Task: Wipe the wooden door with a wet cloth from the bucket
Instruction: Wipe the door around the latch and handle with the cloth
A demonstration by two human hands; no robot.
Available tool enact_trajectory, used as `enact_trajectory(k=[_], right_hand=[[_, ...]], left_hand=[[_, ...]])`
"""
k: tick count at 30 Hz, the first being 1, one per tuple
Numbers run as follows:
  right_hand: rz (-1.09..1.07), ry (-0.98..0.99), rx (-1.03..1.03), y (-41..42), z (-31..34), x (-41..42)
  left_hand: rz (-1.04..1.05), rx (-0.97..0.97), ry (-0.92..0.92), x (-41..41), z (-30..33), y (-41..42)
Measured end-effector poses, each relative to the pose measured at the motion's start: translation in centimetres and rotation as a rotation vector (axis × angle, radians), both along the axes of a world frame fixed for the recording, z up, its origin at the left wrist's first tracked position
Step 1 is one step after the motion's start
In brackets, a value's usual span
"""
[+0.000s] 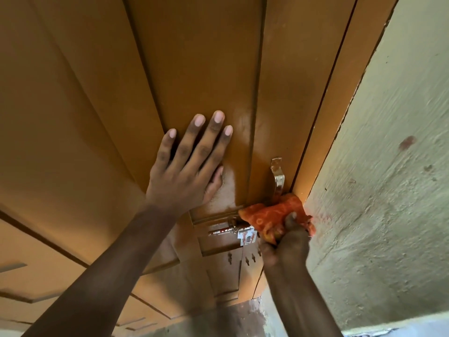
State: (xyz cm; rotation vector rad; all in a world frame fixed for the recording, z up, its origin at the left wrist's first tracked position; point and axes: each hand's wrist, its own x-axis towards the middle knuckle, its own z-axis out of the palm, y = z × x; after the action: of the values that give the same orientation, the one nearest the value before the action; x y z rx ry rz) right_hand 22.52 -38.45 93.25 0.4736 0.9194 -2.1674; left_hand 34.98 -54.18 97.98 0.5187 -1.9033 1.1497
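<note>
Scene: a person wipes an orange-brown panelled wooden door (206,69), seen from a head-worn camera; beside it is a rough pale green plaster wall (388,166).
Left hand: the left hand (184,171) lies flat on the door panel, fingers straight and spread, apparently bracing it.
Right hand: the right hand (286,242) has its fingers curled tight around a bunched orange patterned cloth (272,215), pressing it against the door's edge.
Cloth position: just below the curved brass door handle (278,176), just beside the silver slide bolt (230,230).
Progress: a wet sheen near the left hand suggests that panel is done; the hardware area is in hand.
Doing it well: likely keep the bracing hand firm, work cloth corners around the handle base and bolt, and follow the panel grooves.
Bucket: not in view.
</note>
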Motion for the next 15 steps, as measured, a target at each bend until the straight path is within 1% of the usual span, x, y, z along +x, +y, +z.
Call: enact_trajectory(k=[3, 7, 10, 12, 15], right_hand=[[-0.002, -0.007, -0.026, 0.9, -0.4, -2.0], [0.053, 0.054, -0.01, 0.5, -0.4, -0.5], [0.032, 0.097, -0.056, 1.3, 0.4, -0.7], [-0.002, 0.171, -0.043, 1.7, 0.2, -0.9], [-0.048, 0.355, 0.11, 1.3, 1.0, 0.8]], left_hand=[[0.004, 0.006, -0.008, 0.0, 0.1, 0.0], [-0.002, 0.015, -0.021, 0.0, 0.2, 0.1], [-0.005, 0.024, -0.012, -0.1, 0.1, 0.0], [0.004, 0.024, -0.014, 0.0, 0.1, 0.0], [-0.008, 0.029, -0.013, 0.1, 0.0, 0.1]])
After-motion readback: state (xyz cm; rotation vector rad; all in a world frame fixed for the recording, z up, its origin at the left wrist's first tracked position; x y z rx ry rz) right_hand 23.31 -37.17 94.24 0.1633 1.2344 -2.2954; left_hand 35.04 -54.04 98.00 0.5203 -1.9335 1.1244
